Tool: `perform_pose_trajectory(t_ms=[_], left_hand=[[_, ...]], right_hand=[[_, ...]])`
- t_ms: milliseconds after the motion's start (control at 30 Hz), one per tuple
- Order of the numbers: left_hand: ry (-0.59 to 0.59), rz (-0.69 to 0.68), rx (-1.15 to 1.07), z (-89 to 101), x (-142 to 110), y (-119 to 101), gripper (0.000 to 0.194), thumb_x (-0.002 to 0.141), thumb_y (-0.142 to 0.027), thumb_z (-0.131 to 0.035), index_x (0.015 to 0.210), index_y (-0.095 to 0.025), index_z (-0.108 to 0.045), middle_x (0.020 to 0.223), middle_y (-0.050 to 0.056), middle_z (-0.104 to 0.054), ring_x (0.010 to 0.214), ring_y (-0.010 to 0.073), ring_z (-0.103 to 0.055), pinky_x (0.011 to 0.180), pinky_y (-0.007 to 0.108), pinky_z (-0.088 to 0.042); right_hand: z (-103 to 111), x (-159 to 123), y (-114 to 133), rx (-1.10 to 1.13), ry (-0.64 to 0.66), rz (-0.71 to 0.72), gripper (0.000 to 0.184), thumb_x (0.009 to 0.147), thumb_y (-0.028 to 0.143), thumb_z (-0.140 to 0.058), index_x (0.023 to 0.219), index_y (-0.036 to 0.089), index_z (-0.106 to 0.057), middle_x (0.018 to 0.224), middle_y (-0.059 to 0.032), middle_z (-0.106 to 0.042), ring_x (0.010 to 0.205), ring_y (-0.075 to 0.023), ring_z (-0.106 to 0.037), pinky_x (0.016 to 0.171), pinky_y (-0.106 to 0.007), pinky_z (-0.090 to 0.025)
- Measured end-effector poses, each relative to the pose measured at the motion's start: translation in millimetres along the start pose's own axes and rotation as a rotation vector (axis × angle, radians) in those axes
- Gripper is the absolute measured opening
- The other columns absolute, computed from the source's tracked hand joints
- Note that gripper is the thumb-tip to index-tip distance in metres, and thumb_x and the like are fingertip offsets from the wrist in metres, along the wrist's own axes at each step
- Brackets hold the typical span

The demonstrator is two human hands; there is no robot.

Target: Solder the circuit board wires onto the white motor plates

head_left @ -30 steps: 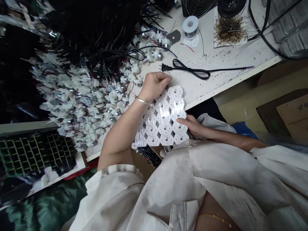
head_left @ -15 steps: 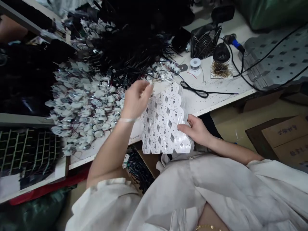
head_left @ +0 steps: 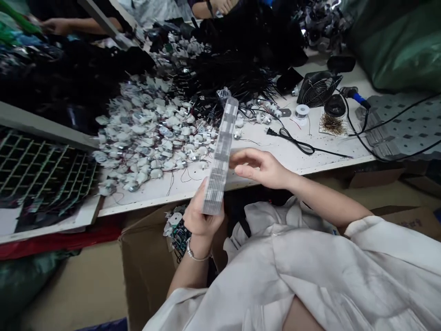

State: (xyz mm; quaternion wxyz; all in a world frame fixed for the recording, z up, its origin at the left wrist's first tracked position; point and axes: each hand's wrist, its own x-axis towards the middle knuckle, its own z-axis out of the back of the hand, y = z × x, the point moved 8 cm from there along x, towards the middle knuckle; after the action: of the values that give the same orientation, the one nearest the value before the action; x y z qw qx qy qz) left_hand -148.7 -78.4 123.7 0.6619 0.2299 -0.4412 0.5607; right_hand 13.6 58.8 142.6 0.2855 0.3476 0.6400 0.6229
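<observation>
Left hand (head_left: 203, 220) has its fingers (head_left: 196, 214) wrapped around a stack of white circuit boards (head_left: 218, 161), held up on edge over the desk (head_left: 282, 154). Right hand (head_left: 262, 168) is open, holding nothing, just beside the stack. Down below, an open cardboard box (head_left: 144, 262) has white parts and dark wires (head_left: 177, 234) in it.

Stacked circuit boards (head_left: 220, 156) edge-on, banded grey and white

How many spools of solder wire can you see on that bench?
1: a small white spool of silver solder wire on the white workbench, just below the black wire-guarded fan. Others could be hidden beneath the heaped black cables.
</observation>
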Motion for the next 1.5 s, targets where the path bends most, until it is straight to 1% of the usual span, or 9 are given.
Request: perform_pose_trajectory(t_ms=[233,433,633,767,900,1000,1100,1333,1500], left_hand=[[-0.206,0.585,-0.428,31.1,25.4,72.2,0.037,0.089,-0.038,-0.064,0.123,-0.023,-0.065,0.111,0.005,-0.074,0.104,0.0277,-0.073,0.101,0.053,-0.06],[-0.133,0.673,-0.629,-10.9,19.1,77.7,0.045,0.092,-0.041,-0.051,0.134,-0.028,-0.058,0.12,0.006,-0.072,0.113,0.0262,-0.07,0.103,0.048,-0.06],[0.027,0.817,-0.522,-52.6,26.7,110.0,0.083,0.08,-0.061,-0.075,0.145,-0.019,-0.044,0.141,0.022,-0.057,0.133,0.0347,-0.058,0.112,0.054,-0.052],[-0.008,0.221,-0.427,-44.8,140.3,44.9,0.07,0.091,-0.049,-0.07,0.15,-0.027,-0.04,0.159,0.016,-0.041,0.153,0.0343,-0.035,0.127,0.057,-0.031],[0.453,-0.228,-0.48,-119.2,236.5,-48.9,0.05,0.079,-0.054,-0.08,0.112,-0.018,-0.069,0.126,0.013,-0.068,0.127,0.0369,-0.06,0.109,0.052,-0.05],[0.978,-0.312,-0.492,-178.5,245.1,-93.8,0.031,0.077,-0.047,-0.08,0.077,-0.018,-0.07,0.076,0.004,-0.07,0.075,0.0226,-0.07,0.073,0.037,-0.059],[1.032,-0.22,-0.755,-168.0,245.1,-109.9,0.024,0.088,-0.041,-0.069,0.075,-0.02,-0.068,0.065,0.0,-0.064,0.061,0.0144,-0.063,0.062,0.032,-0.053],[0.169,0.237,-0.816,-49.3,234.6,72.5,0.038,0.096,-0.058,-0.052,0.073,-0.028,-0.049,0.046,-0.008,-0.022,0.043,0.0091,-0.024,0.05,0.03,-0.037],[0.713,0.253,-0.061,-83.8,173.3,153.2,0.059,0.074,-0.088,-0.06,0.087,-0.031,-0.063,0.044,-0.006,-0.03,0.067,0.0221,-0.055,0.089,0.046,-0.046]], right_hand=[[57.9,52.2,-55.4,-0.043,-0.244,-0.059,0.092,0.041,0.076,-0.087,0.113,0.021,-0.07,0.138,-0.0114,-0.066,0.14,-0.0311,-0.054,0.125,-0.05,-0.035],[46.3,28.1,-2.8,0.011,0.091,-0.059,0.07,0.053,0.064,-0.089,0.106,0.021,-0.073,0.109,-0.0044,-0.076,0.116,-0.0286,-0.068,0.103,-0.045,-0.055],[56.6,-15.5,-1.4,0.001,-0.244,-0.131,0.053,0.059,0.042,-0.092,0.102,0.019,-0.07,0.112,-0.0064,-0.077,0.111,-0.0252,-0.069,0.106,-0.046,-0.053],[60.0,-32.3,-5.1,0.016,-0.376,-0.139,0.044,0.064,0.041,-0.088,0.098,0.02,-0.069,0.111,-0.0061,-0.077,0.109,-0.0231,-0.069,0.107,-0.045,-0.052],[54.2,-39.1,-3.6,0.065,-0.372,-0.156,0.045,0.063,0.042,-0.089,0.097,0.02,-0.068,0.109,-0.0054,-0.078,0.105,-0.0226,-0.07,0.104,-0.044,-0.054],[50.2,-46.9,-10.1,0.121,-0.373,-0.225,0.049,0.059,0.042,-0.091,0.096,0.02,-0.067,0.104,-0.0047,-0.078,0.098,-0.022,-0.072,0.1,-0.044,-0.056],[56.9,-56.0,-18.5,0.233,-0.414,-0.262,0.052,0.056,0.041,-0.092,0.097,0.021,-0.066,0.101,-0.0039,-0.078,0.093,-0.021,-0.072,0.095,-0.042,-0.058],[132.0,-97.2,-31.5,0.377,-0.721,-0.239,0.058,0.049,0.041,-0.093,0.098,0.022,-0.068,0.096,-0.0047,-0.08,0.085,-0.0243,-0.073,0.09,-0.045,-0.058],[159.1,-114.4,0.4,0.105,-0.648,-0.094,0.047,0.055,0.047,-0.092,0.093,0.026,-0.072,0.094,-0.0029,-0.079,0.085,-0.0241,-0.072,0.086,-0.042,-0.058]])
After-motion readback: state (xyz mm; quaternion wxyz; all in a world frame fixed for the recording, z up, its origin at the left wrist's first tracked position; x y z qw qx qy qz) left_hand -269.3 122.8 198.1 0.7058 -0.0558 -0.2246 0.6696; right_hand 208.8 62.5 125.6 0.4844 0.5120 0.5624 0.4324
